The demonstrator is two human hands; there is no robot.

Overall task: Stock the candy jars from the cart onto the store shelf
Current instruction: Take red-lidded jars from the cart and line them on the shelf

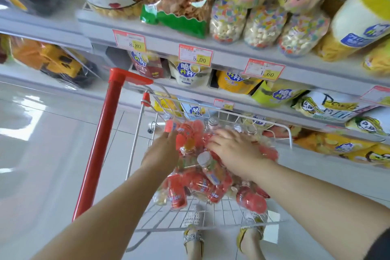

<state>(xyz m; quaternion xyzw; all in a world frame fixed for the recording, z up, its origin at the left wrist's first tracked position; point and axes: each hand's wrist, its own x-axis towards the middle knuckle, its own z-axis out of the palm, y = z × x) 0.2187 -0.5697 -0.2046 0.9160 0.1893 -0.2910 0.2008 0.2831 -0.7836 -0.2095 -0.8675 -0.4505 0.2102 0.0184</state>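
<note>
Low in the middle, the cart [99, 154] is heaped with candy jars [198, 186]. The left hand [162, 151] and right hand [234, 150] reach into the heap; whether they grip, I cannot tell. No such jars show on the shelf [230, 57] above. The job looks barely started.

The cart [228, 211] stood directly before the person, its far end against the shelf [228, 56], which ran behind it from left to right. The candy jars [198, 183] lay heaped in the cart's basket. The left hand [162, 152] was at the heap's left side; the right hand [234, 150] rested on top of it, right of centre. The handle post [99, 145] rose left of the basket. Snack bags [263, 25] lay on the tiers above and behind the cart, with price tags [195, 55] along the tier edges. The person's feet [193, 238] showed beneath the basket's near end.
</note>
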